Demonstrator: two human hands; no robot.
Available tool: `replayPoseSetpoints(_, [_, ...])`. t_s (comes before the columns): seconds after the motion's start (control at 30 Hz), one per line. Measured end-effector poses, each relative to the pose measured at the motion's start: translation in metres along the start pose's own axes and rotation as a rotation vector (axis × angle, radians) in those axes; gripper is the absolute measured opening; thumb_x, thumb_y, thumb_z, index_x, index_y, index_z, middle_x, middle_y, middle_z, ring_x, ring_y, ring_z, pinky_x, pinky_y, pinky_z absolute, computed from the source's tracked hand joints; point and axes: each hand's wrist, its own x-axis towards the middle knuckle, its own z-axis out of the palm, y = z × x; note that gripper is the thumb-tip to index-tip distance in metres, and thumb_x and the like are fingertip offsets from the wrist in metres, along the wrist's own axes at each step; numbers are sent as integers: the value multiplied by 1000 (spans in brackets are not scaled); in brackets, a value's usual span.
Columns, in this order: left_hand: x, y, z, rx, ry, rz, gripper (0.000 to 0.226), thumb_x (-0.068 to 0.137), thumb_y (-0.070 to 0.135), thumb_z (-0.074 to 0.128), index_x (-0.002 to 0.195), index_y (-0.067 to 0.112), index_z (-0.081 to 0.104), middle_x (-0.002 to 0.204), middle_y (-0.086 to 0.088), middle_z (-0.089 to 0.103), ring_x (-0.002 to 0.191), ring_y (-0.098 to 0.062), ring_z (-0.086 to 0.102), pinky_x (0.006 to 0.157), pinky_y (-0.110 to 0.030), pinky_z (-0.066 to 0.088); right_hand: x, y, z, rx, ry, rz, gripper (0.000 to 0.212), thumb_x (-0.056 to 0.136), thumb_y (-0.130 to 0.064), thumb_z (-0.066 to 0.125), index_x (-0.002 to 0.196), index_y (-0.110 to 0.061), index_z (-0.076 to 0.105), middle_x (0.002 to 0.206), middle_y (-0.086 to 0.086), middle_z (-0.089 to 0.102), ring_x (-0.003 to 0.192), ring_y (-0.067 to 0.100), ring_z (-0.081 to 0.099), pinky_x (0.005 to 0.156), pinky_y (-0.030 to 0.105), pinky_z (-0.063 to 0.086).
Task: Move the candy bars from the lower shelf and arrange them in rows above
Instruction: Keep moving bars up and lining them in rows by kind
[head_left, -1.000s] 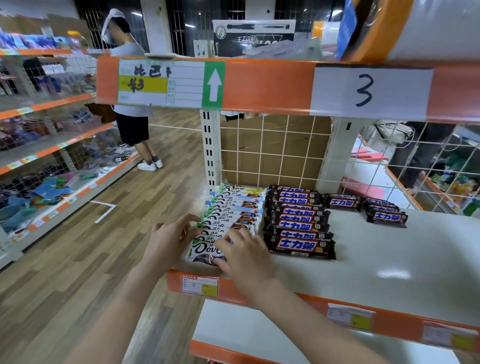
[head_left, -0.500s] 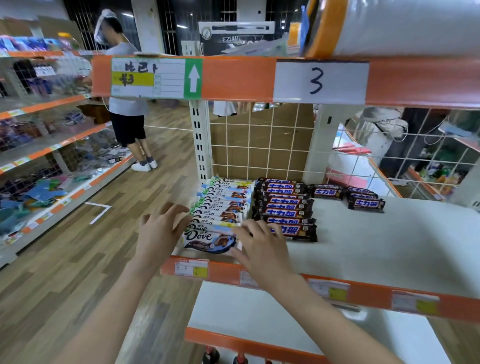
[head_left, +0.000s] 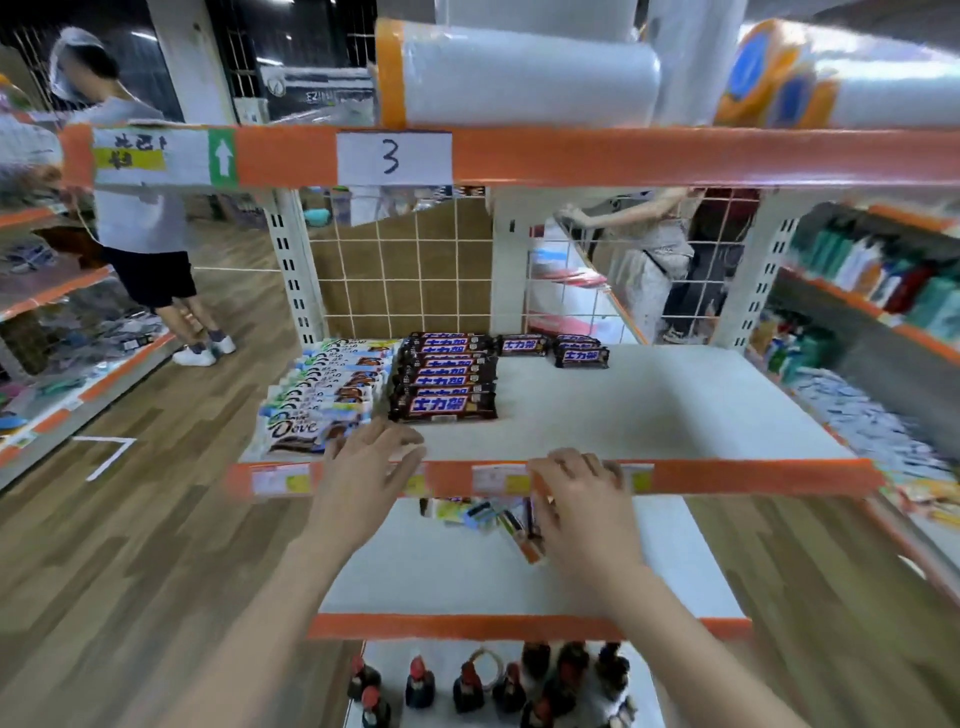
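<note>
On the upper shelf (head_left: 649, 410) two rows of candy bars lie side by side: the white Dove bars (head_left: 322, 400) on the left and the dark brown bars (head_left: 447, 376) next to them. A few more brown bars (head_left: 579, 356) sit at the back, a little apart.

Half a second ago both hands were pressed on the front Dove bar, pushing it straight. Now they have let go. The left hand (head_left: 363, 470) has pulled back to the orange shelf edge (head_left: 753, 475), just beside that front bar. Its fingers are spread wide and hold nothing. The right hand (head_left: 582, 506) has dropped down in front of the lower shelf (head_left: 452, 571). Its fingers curl over a small pile of loose candy bars (head_left: 480, 512) that lie at the back of that shelf. The picture is blurry there, so I cannot tell if the fingers hold a bar yet.

This looks like the end of tidying one row and the start of fetching more. The Dove row seems neat. The pile below still has several bars, so the job is only partly done. The big empty part of the upper shelf has lots of room for new rows.
</note>
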Motion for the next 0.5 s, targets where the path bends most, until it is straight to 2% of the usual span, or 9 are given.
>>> replayPoseSetpoints(0.03, [-7,10,2,-14,-23,4,43,87,52,29,96,27,62,98,9,60,97,-19,57,78,-36,33,-10,7,-6,-13,8,10,27,70,-29,55,94,-28,68,93,-3,64,82,24,63,73,43,49])
replayPoseSetpoints(0.1, [-20,28,6,-60,-53,14,46,86,54,28,98,27,63,100,9,60,99,-15,56,78,-35,35,-28,19,-17,-28,13,43,26,67,-26,66,94,-27,67,93,-1,64,86,25,63,73,43,48])
replayPoseSetpoints(0.2, [-42,52,10,-96,-82,27,48,84,58,25,98,29,61,98,14,58,97,-9,53,77,-30,28,-56,32,-32,-16,-11,97,34,65,-22,77,97,-25,65,97,-2,64,88,24,63,75,44,47])
replayPoseSetpoints(0.33, [-64,71,16,-73,-126,46,54,84,61,22,101,30,61,101,14,58,98,-7,52,79,-29,28,-85,43,-50,13,6,129,31,69,-21,74,99,-24,65,94,-6,63,83,22,62,77,43,47])
replayPoseSetpoints(0.43, [-80,86,22,-106,-154,59,52,85,60,23,102,30,61,99,17,56,97,-6,52,80,-32,35,-108,52,-61,2,11,145,30,70,-17,73,98,-24,65,94,-7,63,84,19,62,79,44,46])
replayPoseSetpoints(0.5, [-91,97,25,-129,-173,62,54,83,61,21,104,30,60,96,19,52,93,-4,51,79,-31,32,-121,57,-66,-12,9,155,30,69,-15,70,97,-24,66,93,-6,63,83,19,62,80,44,47])
